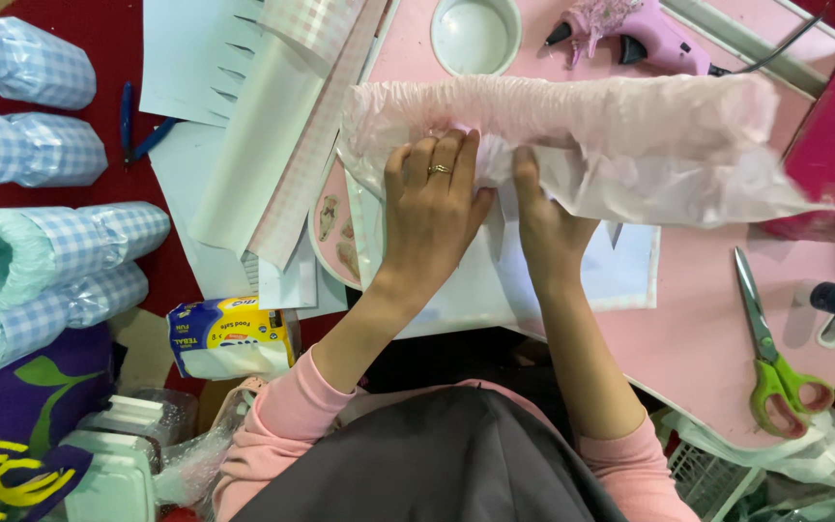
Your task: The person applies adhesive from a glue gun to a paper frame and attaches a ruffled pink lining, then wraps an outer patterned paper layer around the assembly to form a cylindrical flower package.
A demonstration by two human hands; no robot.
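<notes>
A long roll wrapped in crinkled pale pink plastic (591, 130) lies across the pink table (698, 319). My left hand (432, 208), with a ring on one finger, presses on the near edge of the wrap at its left part. My right hand (543, 217) sits beside it, fingers tucked under the same edge of the wrap. White sheets of paper (620, 271) lie on the table under both hands.
A pink glue gun (630, 29) and a round white cup hole (475, 34) lie beyond the roll. Green-handled scissors (775, 358) rest at the right. Blue checked wrapped rolls (60, 261) lie at the left on a red floor, next to a tissue pack (229, 338).
</notes>
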